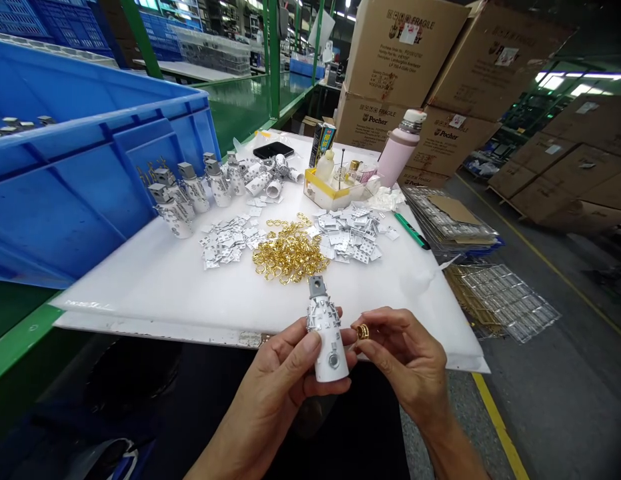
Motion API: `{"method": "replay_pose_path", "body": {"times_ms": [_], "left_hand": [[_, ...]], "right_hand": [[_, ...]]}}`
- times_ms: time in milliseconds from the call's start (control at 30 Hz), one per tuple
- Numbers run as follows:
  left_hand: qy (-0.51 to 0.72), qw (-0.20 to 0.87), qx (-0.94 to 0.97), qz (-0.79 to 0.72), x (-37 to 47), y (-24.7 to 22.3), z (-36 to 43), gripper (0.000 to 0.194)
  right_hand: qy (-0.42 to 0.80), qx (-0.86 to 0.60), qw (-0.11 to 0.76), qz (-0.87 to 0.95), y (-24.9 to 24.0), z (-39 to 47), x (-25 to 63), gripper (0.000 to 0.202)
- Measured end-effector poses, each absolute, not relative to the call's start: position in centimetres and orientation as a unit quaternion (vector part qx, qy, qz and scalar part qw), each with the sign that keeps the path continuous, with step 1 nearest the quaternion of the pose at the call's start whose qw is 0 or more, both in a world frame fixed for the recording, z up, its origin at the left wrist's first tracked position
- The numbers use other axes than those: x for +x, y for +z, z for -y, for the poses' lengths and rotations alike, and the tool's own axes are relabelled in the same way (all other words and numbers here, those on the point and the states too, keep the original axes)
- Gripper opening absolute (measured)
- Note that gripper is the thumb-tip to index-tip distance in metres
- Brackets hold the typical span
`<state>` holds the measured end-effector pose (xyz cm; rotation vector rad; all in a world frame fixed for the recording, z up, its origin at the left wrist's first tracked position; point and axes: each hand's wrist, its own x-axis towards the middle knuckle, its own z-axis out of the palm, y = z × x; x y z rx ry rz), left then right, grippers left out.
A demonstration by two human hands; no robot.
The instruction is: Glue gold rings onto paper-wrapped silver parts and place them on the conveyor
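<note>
My left hand (285, 367) is closed around a white cone-shaped model part (330, 343) with a grey square top, held upright near the table's front edge. Just to its right, the thumb and fingertips of my right hand (410, 357) pinch a small gold ring piece (363, 331). The ring is close beside the cone, apart from its top. Beyond my hands lies a heap of gold ring pieces (290, 253). Small flat white parts form one pile (230, 240) left of it and another pile (353, 233) on its right.
Several more white cones (220, 183) stand or lie beside a large blue crate (90, 167). At the back are a phone (273, 150), a yellow-edged tray (330, 193) with small bottles and a pink bottle (397, 150). A green cutter (411, 231) lies right; cartons (400, 60) stand behind.
</note>
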<state>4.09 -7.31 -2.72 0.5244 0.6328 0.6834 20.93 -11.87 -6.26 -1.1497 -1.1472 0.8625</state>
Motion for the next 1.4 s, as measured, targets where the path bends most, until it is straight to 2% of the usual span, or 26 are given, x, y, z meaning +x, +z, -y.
{"method": "replay_pose_path", "body": {"times_ms": [367,700,800,900,1033,1400], "left_hand": [[0.329,0.858,0.26,-0.295,3.91,-3.41,7.26,0.027],[0.329,0.864,0.254,-0.284,4.05,-3.39,7.14,0.026],[0.327,0.865,0.259,-0.28,3.97,-3.37,7.32,0.027],[0.326,0.863,0.269,-0.278,3.96,-3.35,7.43,0.027],[0.333,0.86,0.257,-0.289,4.0,-3.41,7.39,0.026],[0.344,0.841,0.234,-0.347,4.09,-3.71,7.16,0.028]], "right_hand": [[0.405,-0.498,0.581,0.501,-5.54,12.22,20.78,0.021],[0.376,-0.503,0.576,0.523,-6.14,12.45,20.82,0.023],[0.424,-0.501,0.591,0.469,-6.15,12.38,20.71,0.017],[0.527,-0.472,0.609,0.359,-5.85,12.16,20.48,0.01],[0.621,-0.423,0.615,0.239,-5.41,11.92,20.29,0.012],[0.679,-0.369,0.63,0.07,-5.68,11.6,20.05,0.017]]}}
